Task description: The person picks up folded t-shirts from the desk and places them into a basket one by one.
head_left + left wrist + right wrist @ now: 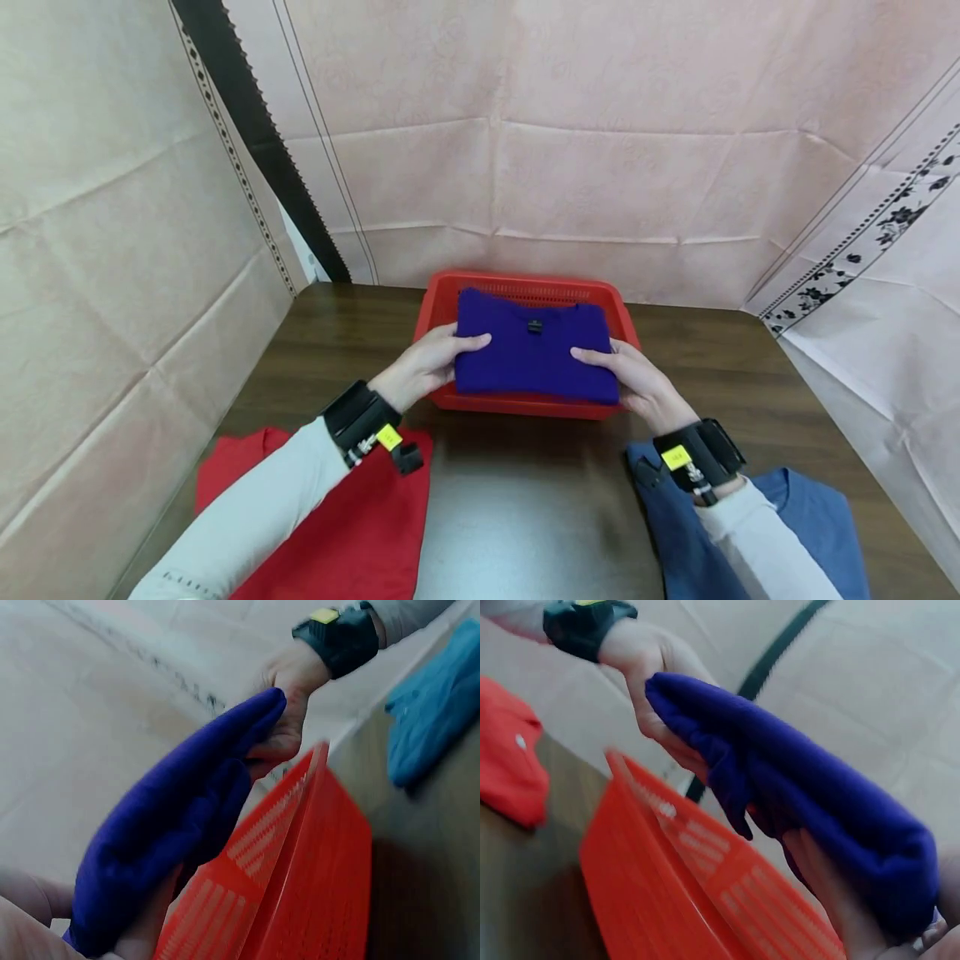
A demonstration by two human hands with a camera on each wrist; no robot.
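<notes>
Watching remotely, I see the left hand (426, 365) and right hand (642, 383) grip opposite sides of a purple shirt (528, 362) above a red basket (536, 287); the shirt's dark label (535, 326) is unreadable.

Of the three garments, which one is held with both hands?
The folded purple garment, held over the red basket; the red garment and the blue garment lie on the table.

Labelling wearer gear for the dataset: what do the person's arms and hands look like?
Left hand and right hand: ungloved. Left sleeve and right sleeve: long, whitish; small dark marks along the left one. Left wristband and right wristband: bulky, black, each with a yellow tag and metallic-looking fitting.
</notes>
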